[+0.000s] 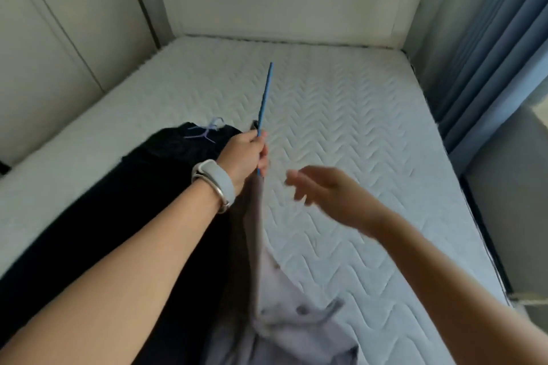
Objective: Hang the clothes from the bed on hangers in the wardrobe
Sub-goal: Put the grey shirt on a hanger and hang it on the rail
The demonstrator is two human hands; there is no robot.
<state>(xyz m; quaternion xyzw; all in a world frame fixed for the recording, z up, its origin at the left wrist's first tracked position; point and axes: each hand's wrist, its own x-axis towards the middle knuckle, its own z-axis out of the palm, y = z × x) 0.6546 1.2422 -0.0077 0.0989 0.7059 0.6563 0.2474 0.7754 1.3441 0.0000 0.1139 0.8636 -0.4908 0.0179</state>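
Fingers [262,155] of the left hand [244,157] curl round a thin blue plastic hanger [265,98], edge-on, its length pointing away over the white quilted mattress [341,115], a grey buttoned shirt [284,320] trailing from the grip towards the viewer; the right hand [326,192], spread and empty, hovers just beside.

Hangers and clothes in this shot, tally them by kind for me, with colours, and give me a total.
Hangers: 2, a blue hanger gripped by the left hand and a lilac hanger lying on the black garment.
Garments: 2, that black garment on the mattress and a grey shirt hanging below the left hand.
Total: 4.
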